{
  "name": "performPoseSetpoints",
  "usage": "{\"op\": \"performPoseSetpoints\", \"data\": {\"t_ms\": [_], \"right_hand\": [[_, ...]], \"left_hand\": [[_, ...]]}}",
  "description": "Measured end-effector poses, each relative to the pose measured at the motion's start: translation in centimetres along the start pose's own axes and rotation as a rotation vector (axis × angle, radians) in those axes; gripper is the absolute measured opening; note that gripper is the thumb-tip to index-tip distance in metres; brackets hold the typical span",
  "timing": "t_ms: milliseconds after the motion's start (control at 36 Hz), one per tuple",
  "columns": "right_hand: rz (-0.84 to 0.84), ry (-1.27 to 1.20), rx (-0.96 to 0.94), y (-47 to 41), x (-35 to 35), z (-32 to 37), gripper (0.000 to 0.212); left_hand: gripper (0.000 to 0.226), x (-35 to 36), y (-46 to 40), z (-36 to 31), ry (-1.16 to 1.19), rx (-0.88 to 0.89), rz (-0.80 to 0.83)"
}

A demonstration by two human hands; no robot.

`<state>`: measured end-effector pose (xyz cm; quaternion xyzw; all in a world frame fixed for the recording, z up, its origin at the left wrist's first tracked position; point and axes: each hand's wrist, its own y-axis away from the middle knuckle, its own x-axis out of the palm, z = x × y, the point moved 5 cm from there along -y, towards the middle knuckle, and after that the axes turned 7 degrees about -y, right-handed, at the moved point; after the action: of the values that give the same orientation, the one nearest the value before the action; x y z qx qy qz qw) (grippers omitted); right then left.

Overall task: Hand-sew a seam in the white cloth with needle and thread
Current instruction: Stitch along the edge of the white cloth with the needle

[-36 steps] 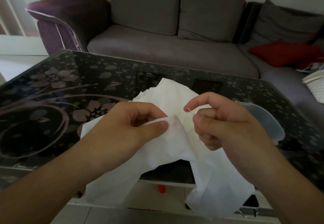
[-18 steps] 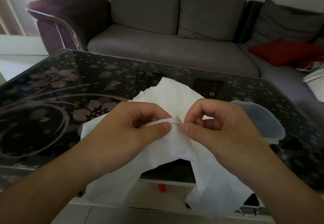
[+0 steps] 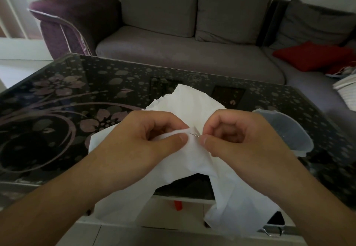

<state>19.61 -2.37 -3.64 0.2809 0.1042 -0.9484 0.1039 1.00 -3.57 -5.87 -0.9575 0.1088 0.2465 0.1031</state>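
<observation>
- Container: clear plastic tub [image 3: 285,132] at right of frame, on the bench [image 3: 57,111], just behind your right hand [image 3: 240,141]. Contents can't be made out through the plastic.
- No readable labels, brands or writing anywhere in frame.
- White cloth [image 3: 192,107] sits centre frame, bunched up between both your hands, draped over the bench's near edge and hanging down at lower centre and lower right.
- Your left hand [image 3: 146,141], centre-left: thumb and curled fingers clamped on a fold of the cloth.
- Your right hand, centre-right: fingers curled, thumb and forefinger pinching the needle [image 3: 195,134] right at the cloth fold.
- Needle shows as a thin sliver in the gap between the two thumbs, tip pointing at the left-hand fold. Thread too fine to see.
- Bench is dark glass with a floral pattern.
- Grey sofa [image 3: 173,57] across the top of frame, red cushion [image 3: 312,55] at upper right.
- Small red item [image 3: 178,205] under the bench, lower centre.
</observation>
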Motion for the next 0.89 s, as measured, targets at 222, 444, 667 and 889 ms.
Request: {"op": "performPoseSetpoints", "data": {"t_ms": [222, 444, 667, 889], "right_hand": [[-0.038, -0.016, 0.003, 0.05, 0.00, -0.21, 0.013], [-0.071, -0.029, 0.055, 0.22, 0.26, -0.02, 0.012], [-0.003, -0.153, 0.082, -0.04, 0.57, 0.07, 0.016], [0.068, -0.313, 0.123, 0.04, 0.86, -0.34, 0.018]], "left_hand": [[0.015, 0.12, 0.07, -0.01, -0.007, -0.007, 0.006], [0.014, 0.15, 0.08, -0.03, 0.010, -0.009, 0.013], [0.015, 0.13, 0.03, -0.26, 0.012, -0.005, 0.031], [0.014, 0.26, 0.14, -0.20, 0.045, -0.008, 0.039]]}}
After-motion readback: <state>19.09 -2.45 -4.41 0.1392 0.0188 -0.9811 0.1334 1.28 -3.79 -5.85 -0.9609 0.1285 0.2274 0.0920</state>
